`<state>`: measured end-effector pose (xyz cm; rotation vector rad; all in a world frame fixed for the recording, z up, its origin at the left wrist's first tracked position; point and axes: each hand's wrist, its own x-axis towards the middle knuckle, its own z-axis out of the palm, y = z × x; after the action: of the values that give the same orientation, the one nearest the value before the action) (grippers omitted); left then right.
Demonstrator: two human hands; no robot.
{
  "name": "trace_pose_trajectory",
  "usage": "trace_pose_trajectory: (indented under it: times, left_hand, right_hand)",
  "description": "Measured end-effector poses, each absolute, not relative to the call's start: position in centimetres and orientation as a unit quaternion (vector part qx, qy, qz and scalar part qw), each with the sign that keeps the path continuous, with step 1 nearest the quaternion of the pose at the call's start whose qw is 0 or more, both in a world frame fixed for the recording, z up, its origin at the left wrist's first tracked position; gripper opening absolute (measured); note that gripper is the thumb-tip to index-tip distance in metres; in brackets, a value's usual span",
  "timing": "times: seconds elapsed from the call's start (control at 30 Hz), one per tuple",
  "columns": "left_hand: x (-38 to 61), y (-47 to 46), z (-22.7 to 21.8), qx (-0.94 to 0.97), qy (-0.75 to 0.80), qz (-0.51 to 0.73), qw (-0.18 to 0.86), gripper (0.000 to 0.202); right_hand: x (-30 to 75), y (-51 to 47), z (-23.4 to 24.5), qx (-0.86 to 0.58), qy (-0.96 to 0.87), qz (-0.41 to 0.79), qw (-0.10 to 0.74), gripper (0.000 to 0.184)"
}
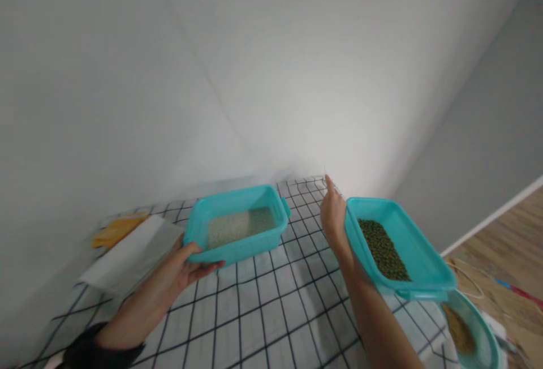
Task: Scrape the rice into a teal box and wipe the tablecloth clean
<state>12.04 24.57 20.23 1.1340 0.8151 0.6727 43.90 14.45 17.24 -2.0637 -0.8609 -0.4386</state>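
Note:
My left hand (186, 267) grips the near left corner of a teal plastic container (224, 202), thumb on its rim and fingers under it. The container holds white rice and rests on the checked tablecloth (271, 307). My right hand (333, 216) lies against the left wall of a second teal container (424, 261) that holds green mung beans, with the fingers stretched forward along its side. This second container sits at the table's right edge, partly over a round teal bowl.
A white sheet (136, 253) lies at the table's left, with something orange (116, 230) behind it. The round teal bowl (479, 335) with brown grains sits at the lower right. Grey walls close the back. Wooden floor (509, 244) shows at the right.

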Motion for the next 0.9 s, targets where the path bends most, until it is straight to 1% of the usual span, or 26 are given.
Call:
trace_pose_trajectory:
  times: [0.13,0.27,0.37,0.5,0.53,0.6,0.7,0.77,0.83,0.9]
  left_hand:
    - [12.0,24.5,20.4,0.511,0.338,0.277,0.74,0.02]
    - [11.9,23.7,21.3,0.508,0.311,0.28,0.753,0.023]
    - [11.1,22.3,21.9,0.484,0.366,0.287,0.741,0.03]
    - [8.1,19.7,21.7,0.416,0.424,0.299,0.747,0.023]
    - [7.1,19.0,21.6,0.415,0.427,0.293,0.748,0.025]
    - [5.0,17.5,21.3,0.42,0.446,0.269,0.743,0.04]
    - [2.5,14.7,21.2,0.422,0.503,0.241,0.715,0.08]
    - [1.3,12.7,21.1,0.412,0.529,0.238,0.703,0.101]
    - [0.3,10.7,20.7,0.389,0.543,0.229,0.708,0.114]
    - [-0.8,8.8,20.0,0.368,0.547,0.21,0.721,0.121]
  right_hand:
    - [45.4,15.4,15.7,-0.785,-0.367,-0.166,0.47,0.056]
    - [46.3,15.9,15.4,-0.753,-0.378,-0.165,0.513,0.054]
    - [46.6,15.7,15.2,-0.732,-0.389,-0.151,0.538,0.048]
    - [45.7,14.9,15.1,-0.711,-0.416,-0.107,0.556,0.042]
    - [45.3,14.6,15.2,-0.706,-0.426,-0.092,0.558,0.041]
    - [44.3,14.0,15.4,-0.693,-0.451,-0.055,0.56,0.041]
    - [42.8,12.8,15.7,-0.666,-0.494,0.006,0.559,0.039]
    - [41.8,11.7,15.9,-0.646,-0.521,0.046,0.557,0.039]
    - [40.7,10.4,16.0,-0.627,-0.541,0.079,0.555,0.039]
    - [39.6,8.9,16.1,-0.611,-0.559,0.106,0.55,0.039]
